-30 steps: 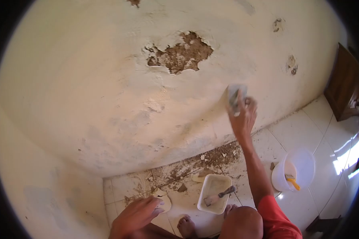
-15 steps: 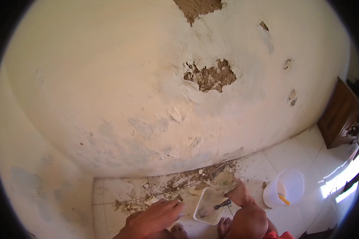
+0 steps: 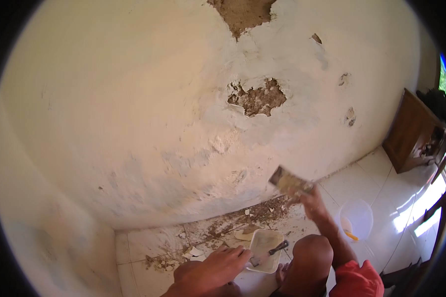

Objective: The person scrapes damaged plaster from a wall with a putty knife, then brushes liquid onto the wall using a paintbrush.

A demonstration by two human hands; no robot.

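Observation:
My right hand is wrapped round a plaster-smeared, flat rectangular trowel, raised in front of the lower wall. Its grip is hidden by my fingers and slightly blurred. My left hand lies over my left knee, fingers stretched out, with nothing in it. Just right of those fingers, a white rectangular tray stands on the floor. Across the tray lies a dark-handled scraper, its blade end low in the tray.
Brown patches, including a jagged hole, show where wall plaster has broken away. Crumbled debris lines the wall's foot. At right stand a translucent bucket holding a yellow-handled tool and a wooden cabinet.
My right hand has lifted the trowel from above the tray, up and to the right towards the wall. My left hand stays by my knee while the view has shifted slightly.

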